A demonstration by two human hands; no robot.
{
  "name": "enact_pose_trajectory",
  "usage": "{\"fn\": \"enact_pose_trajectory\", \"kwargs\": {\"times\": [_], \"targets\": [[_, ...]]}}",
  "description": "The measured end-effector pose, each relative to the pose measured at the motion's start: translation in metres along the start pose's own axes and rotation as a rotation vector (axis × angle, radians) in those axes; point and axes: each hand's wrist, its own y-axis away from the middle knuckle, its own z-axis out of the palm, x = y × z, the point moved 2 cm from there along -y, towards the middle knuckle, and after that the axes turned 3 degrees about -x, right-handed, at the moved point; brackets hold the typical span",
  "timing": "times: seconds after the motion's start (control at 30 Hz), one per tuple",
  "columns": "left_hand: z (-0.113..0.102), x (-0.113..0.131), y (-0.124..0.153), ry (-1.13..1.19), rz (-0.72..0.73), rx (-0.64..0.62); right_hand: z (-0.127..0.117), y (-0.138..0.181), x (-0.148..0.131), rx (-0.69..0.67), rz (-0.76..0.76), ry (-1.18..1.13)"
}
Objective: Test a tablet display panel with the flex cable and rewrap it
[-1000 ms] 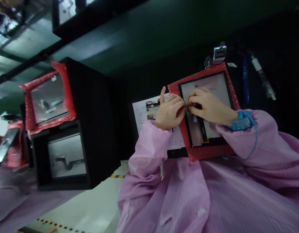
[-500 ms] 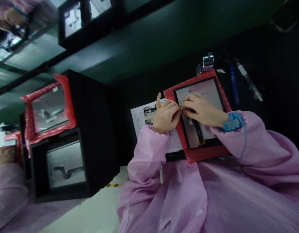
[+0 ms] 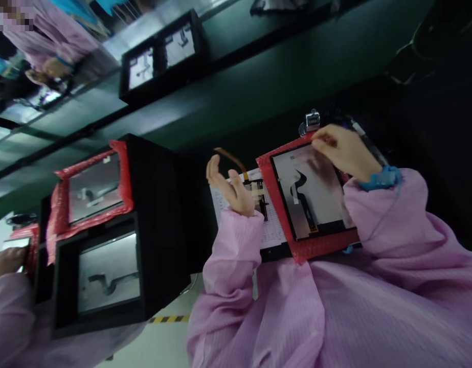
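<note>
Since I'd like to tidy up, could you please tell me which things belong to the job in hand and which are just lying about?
Likely the job:
panel, by the right hand
red wrap beneath the panel
black cable on the panel
board, by the left hand

Probably just lying about:
tally counter
pen-like tool

Pink smock [image 3: 346, 317], long-sleeved, with blue wrist strap [image 3: 380, 178].
Cut loose and full, in thin cloth with fine tone-on-tone stripes; finished down the front with a curved, overlapping edge [image 3: 316, 291]. Fitted with left sleeve [image 3: 231, 258] and right sleeve [image 3: 408, 225] of the same pink, both roomy, softly creased and gathered in at the cuffs [image 3: 257, 219]. Worn just beyond the right cuff: the strap, light blue, banded close, with a raised block of matching blue on its upper face. Attached to it: one cord [image 3: 385, 221], thin, blue, slack, trailing down across the right sleeve.
</note>
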Motion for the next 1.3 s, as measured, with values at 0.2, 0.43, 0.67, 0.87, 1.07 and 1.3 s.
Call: {"fn": "enact_pose_trajectory", "kwargs": {"times": [0.2, 0.43, 0.67, 0.87, 1.07, 1.3], "targets": [[-0.009, 0.019, -0.001, 0.046, 0.134, 0.079, -0.014, -0.018, 0.039, 0.239, 0.272, 0.342], [0.022, 0.049, 0.024, -0.01, 0.552, -0.686, -0.002, -0.023, 0.046, 0.272, 0.217, 0.35], [0.044, 0.051, 0.042, -0.32, 0.568, -0.98, -0.006, -0.019, 0.043, 0.342, 0.184, 0.302], [0.045, 0.055, 0.042, -0.375, 0.562, -0.989, -0.024, -0.003, 0.014, 0.235, 0.132, 0.059], [0.045, 0.052, 0.046, -0.379, 0.556, -0.965, 0.005, 0.009, -0.012, -0.295, 0.023, -0.018], [0.045, 0.053, 0.05, -0.389, 0.574, -0.918, 0.018, 0.006, -0.012, -0.296, -0.02, 0.082]]}}
